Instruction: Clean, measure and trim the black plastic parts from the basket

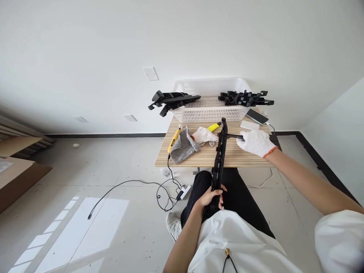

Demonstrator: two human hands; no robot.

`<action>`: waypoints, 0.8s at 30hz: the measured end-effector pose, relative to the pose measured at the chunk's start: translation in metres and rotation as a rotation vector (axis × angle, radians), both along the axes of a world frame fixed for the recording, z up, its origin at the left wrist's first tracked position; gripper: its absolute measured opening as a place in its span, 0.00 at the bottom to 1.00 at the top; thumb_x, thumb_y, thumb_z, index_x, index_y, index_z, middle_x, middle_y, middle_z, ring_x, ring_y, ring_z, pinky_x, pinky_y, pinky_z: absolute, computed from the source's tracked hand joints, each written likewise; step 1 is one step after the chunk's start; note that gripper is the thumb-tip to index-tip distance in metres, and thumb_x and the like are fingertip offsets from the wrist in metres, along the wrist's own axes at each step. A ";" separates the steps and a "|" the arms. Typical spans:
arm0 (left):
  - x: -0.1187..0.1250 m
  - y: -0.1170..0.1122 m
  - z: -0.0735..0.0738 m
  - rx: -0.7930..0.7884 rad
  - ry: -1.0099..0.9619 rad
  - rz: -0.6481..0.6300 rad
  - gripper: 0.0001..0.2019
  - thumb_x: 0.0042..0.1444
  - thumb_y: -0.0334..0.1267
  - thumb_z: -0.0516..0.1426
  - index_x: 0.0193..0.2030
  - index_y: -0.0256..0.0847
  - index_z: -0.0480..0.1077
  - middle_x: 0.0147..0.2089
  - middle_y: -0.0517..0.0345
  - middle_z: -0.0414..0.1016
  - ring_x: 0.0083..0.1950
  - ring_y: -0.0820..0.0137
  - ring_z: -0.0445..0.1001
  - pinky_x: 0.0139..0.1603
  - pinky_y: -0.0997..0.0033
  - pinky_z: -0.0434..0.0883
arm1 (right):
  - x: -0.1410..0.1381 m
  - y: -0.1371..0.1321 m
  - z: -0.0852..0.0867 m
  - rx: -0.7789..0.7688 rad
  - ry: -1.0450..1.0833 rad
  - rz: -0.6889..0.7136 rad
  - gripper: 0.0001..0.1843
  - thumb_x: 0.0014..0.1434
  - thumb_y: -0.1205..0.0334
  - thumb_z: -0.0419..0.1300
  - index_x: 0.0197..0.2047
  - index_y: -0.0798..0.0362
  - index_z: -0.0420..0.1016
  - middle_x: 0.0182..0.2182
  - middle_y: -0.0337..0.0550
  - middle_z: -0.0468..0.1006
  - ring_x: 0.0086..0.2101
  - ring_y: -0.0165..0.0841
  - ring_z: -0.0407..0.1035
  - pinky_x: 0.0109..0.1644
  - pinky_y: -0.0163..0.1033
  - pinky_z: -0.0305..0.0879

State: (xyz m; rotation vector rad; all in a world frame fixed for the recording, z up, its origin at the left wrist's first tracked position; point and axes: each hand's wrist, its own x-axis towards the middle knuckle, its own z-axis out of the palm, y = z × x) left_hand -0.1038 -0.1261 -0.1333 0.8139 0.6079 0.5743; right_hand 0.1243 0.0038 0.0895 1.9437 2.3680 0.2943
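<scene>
My left hand (211, 197), bare, is closed round the lower end of a long black plastic strip (219, 161). The strip tilts up from my lap over the table's front edge, its hooked upper end above the tabletop. In a white knit glove with an orange cuff, my right hand (257, 142) pinches a thin black rod-like piece (233, 136). Its far end meets the strip near the top; whether it is a tool or part of the strip I cannot tell. Left of the strip lie a loose white glove (203, 135), a grey cloth (185, 147) and a yellow-handled tool (214, 127).
A white plastic basket (210, 113) at the back of the table (236, 161) holds black plastic parts (176, 100) on both sides. A yellow corded tool (174, 140), a phone (257, 116) and a white card (249, 125) lie around. A black cable (122, 182) trails over the floor.
</scene>
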 end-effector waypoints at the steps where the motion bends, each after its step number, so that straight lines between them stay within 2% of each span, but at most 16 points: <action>1: 0.000 0.000 0.000 0.002 0.000 0.002 0.22 0.52 0.49 0.61 0.47 0.34 0.68 0.22 0.59 0.74 0.18 0.67 0.74 0.22 0.70 0.72 | 0.000 -0.001 -0.001 -0.009 -0.004 -0.003 0.26 0.66 0.50 0.43 0.46 0.56 0.76 0.33 0.58 0.80 0.37 0.49 0.75 0.36 0.44 0.61; 3: 0.000 0.000 0.000 0.006 0.001 0.006 0.22 0.52 0.49 0.61 0.47 0.33 0.68 0.22 0.59 0.74 0.18 0.67 0.74 0.21 0.69 0.72 | -0.001 -0.003 -0.001 -0.024 0.012 -0.009 0.27 0.66 0.46 0.43 0.45 0.56 0.77 0.33 0.58 0.80 0.37 0.49 0.75 0.36 0.43 0.61; 6: -0.001 -0.001 0.000 0.014 -0.001 0.009 0.21 0.53 0.48 0.60 0.47 0.33 0.68 0.22 0.59 0.74 0.18 0.67 0.74 0.21 0.70 0.72 | -0.002 -0.002 0.001 -0.030 0.054 -0.028 0.35 0.63 0.34 0.43 0.40 0.56 0.77 0.33 0.58 0.80 0.37 0.49 0.75 0.36 0.43 0.62; 7: -0.001 -0.001 -0.001 0.017 -0.004 0.009 0.21 0.53 0.48 0.60 0.47 0.33 0.68 0.22 0.59 0.74 0.18 0.67 0.74 0.21 0.70 0.72 | -0.002 -0.002 0.002 -0.011 0.061 -0.026 0.37 0.63 0.33 0.42 0.40 0.56 0.78 0.34 0.58 0.80 0.37 0.49 0.75 0.36 0.43 0.62; 9: -0.001 -0.001 -0.001 0.021 -0.006 0.011 0.20 0.53 0.48 0.60 0.47 0.34 0.68 0.22 0.59 0.74 0.18 0.67 0.74 0.21 0.70 0.72 | -0.002 -0.002 0.001 0.036 0.068 -0.009 0.35 0.66 0.38 0.40 0.47 0.55 0.77 0.35 0.58 0.80 0.38 0.49 0.75 0.36 0.43 0.62; 11: -0.001 -0.001 -0.001 0.019 -0.004 0.015 0.21 0.53 0.48 0.60 0.46 0.34 0.68 0.22 0.59 0.74 0.18 0.67 0.74 0.21 0.70 0.72 | -0.004 -0.003 0.000 0.064 0.065 -0.016 0.32 0.67 0.43 0.40 0.60 0.53 0.71 0.35 0.56 0.81 0.37 0.48 0.75 0.36 0.43 0.62; 13: -0.001 0.000 -0.002 0.011 -0.007 0.017 0.21 0.52 0.49 0.61 0.46 0.34 0.68 0.22 0.59 0.74 0.18 0.67 0.74 0.21 0.70 0.73 | -0.007 -0.004 -0.002 0.065 0.042 -0.057 0.36 0.67 0.44 0.43 0.71 0.53 0.56 0.33 0.54 0.81 0.35 0.47 0.75 0.35 0.43 0.62; 15: -0.001 0.000 -0.003 0.004 -0.011 0.015 0.22 0.52 0.49 0.61 0.46 0.33 0.68 0.22 0.59 0.74 0.18 0.67 0.75 0.21 0.70 0.73 | -0.010 -0.006 -0.002 0.070 0.013 -0.085 0.42 0.66 0.44 0.43 0.75 0.59 0.41 0.31 0.54 0.80 0.33 0.47 0.75 0.35 0.43 0.61; 17: -0.001 0.000 -0.003 0.003 -0.014 0.013 0.21 0.53 0.49 0.61 0.46 0.33 0.68 0.22 0.59 0.74 0.18 0.67 0.75 0.22 0.69 0.74 | -0.012 -0.008 -0.003 0.073 0.001 -0.067 0.44 0.66 0.46 0.43 0.75 0.63 0.31 0.31 0.54 0.80 0.31 0.47 0.74 0.34 0.43 0.61; 20: -0.001 -0.001 -0.002 0.003 -0.015 0.012 0.21 0.54 0.48 0.60 0.46 0.34 0.68 0.22 0.60 0.74 0.18 0.67 0.74 0.22 0.69 0.74 | -0.011 -0.007 -0.006 0.086 -0.011 -0.006 0.45 0.66 0.48 0.42 0.75 0.63 0.26 0.32 0.54 0.80 0.31 0.47 0.74 0.34 0.42 0.60; 24: -0.001 -0.001 -0.002 0.005 -0.017 0.014 0.20 0.54 0.48 0.60 0.46 0.34 0.68 0.22 0.59 0.74 0.18 0.67 0.75 0.21 0.69 0.74 | -0.006 -0.005 -0.012 0.109 -0.042 0.066 0.41 0.68 0.51 0.41 0.76 0.58 0.29 0.33 0.53 0.81 0.32 0.46 0.74 0.34 0.42 0.59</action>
